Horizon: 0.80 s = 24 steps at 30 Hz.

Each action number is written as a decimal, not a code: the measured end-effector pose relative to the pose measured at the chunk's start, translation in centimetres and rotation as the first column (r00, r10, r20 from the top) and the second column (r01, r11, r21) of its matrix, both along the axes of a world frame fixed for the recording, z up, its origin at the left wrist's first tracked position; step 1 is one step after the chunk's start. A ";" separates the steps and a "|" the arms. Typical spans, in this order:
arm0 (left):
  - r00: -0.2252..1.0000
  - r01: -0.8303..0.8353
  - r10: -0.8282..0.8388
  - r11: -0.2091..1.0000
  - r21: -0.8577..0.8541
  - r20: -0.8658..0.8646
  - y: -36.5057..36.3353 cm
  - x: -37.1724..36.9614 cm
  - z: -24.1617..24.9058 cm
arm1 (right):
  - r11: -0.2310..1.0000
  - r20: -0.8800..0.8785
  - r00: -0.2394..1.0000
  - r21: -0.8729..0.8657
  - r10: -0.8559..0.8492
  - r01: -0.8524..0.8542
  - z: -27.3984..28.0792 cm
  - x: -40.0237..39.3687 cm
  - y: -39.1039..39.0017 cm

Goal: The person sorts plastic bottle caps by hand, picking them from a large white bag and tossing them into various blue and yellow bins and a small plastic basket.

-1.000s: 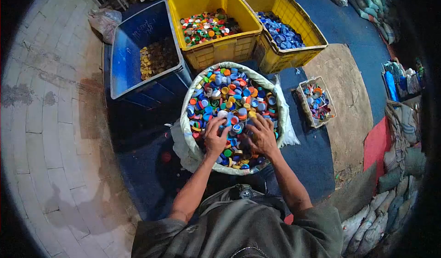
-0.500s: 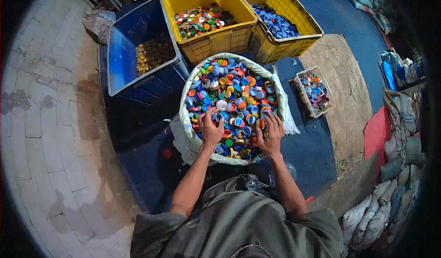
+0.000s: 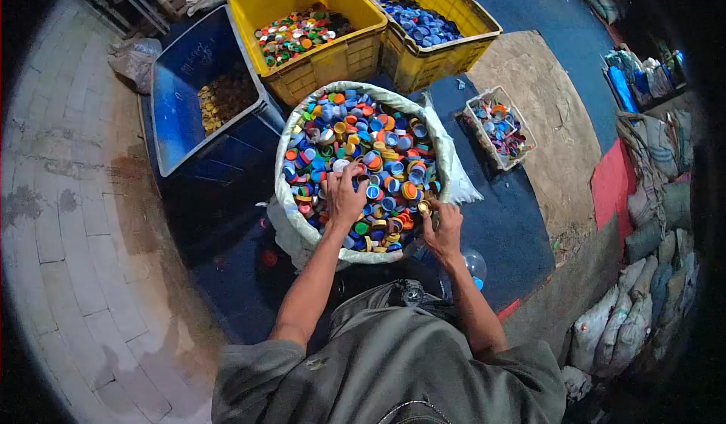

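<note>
A round sack with a rolled pale rim [image 3: 281, 190] is heaped with plastic bottle caps [image 3: 378, 133] of many colours. My left hand [image 3: 346, 201] rests on the heap with its fingers apart, close to a white cap [image 3: 340, 165] and a red one at the fingertips. At the sack's right edge, my right hand [image 3: 445, 227] pinches a gold-yellow bottle cap [image 3: 424, 207] between thumb and fingers. Caps hide parts of the left fingertips.
Beyond the sack stand a blue bin [image 3: 170, 133] with yellow and brown caps, a yellow bin [image 3: 325, 57] with mixed caps, and another yellow bin [image 3: 454, 54] with blue caps. A white basket [image 3: 499, 159] sits right. Filled sacks [image 3: 605, 326] line the far right.
The view has shifted, so the bins sit further left. My right hand has moved to the sack's right edge and closed on a gold-yellow cap. My left hand reaches slightly further into the heap.
</note>
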State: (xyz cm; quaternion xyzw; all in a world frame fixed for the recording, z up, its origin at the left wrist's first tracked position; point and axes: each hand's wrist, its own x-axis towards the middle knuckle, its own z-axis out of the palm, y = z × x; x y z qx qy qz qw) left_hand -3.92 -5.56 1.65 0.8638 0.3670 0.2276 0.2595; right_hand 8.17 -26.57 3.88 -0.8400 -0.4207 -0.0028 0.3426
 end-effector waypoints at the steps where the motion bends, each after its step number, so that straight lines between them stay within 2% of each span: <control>1: 1.000 0.006 -0.006 1.000 0.015 -0.002 0.0 0.1 -0.1 | 1.000 -0.005 1.000 -0.016 0.000 0.000 -0.1 0.0 -0.2; 5: 1.000 0.002 -0.002 1.000 0.001 0.009 0.6 0.3 -0.2 | 1.000 -0.006 1.000 -0.026 0.010 -0.010 -0.5 0.2 0.1; 6: 0.998 -0.013 0.012 1.000 0.022 0.060 1.0 0.4 -0.5 | 1.000 0.003 1.000 -0.026 0.008 -0.008 -0.5 0.3 0.3; 8: 0.992 -0.097 0.100 0.994 -0.045 0.075 1.4 -0.1 -1.3 | 1.000 0.005 1.000 -0.019 0.008 -0.008 -0.4 0.6 0.9; 10: 0.974 -0.171 0.185 0.979 -0.107 0.128 1.1 -0.3 0.6 | 1.000 -0.008 1.000 -0.008 0.015 -0.015 0.0 1.0 1.7; 13: 0.961 -0.257 0.241 0.959 0.115 0.136 1.1 -1.2 0.0 | 0.999 -0.010 1.000 0.033 0.018 -0.017 -0.2 1.4 2.9; 17: 0.981 0.058 -0.062 0.998 0.029 0.185 -1.0 -1.8 2.7 | 1.000 -0.001 1.000 0.017 0.015 -0.015 0.3 1.0 3.6; 18: 0.982 0.093 -0.107 0.991 0.094 0.154 -1.5 -1.7 2.7 | 1.000 -0.002 1.000 0.026 0.018 -0.018 0.1 1.0 3.6; 21: 0.987 0.148 -0.152 0.986 0.075 0.050 -2.4 -1.4 3.1 | 0.999 -0.009 1.000 0.032 0.006 -0.006 0.2 0.5 3.8; 24: 0.988 0.146 -0.149 0.987 0.062 0.049 -2.2 -0.9 2.0 | 0.999 -0.030 1.000 0.036 0.002 0.000 0.1 0.4 3.3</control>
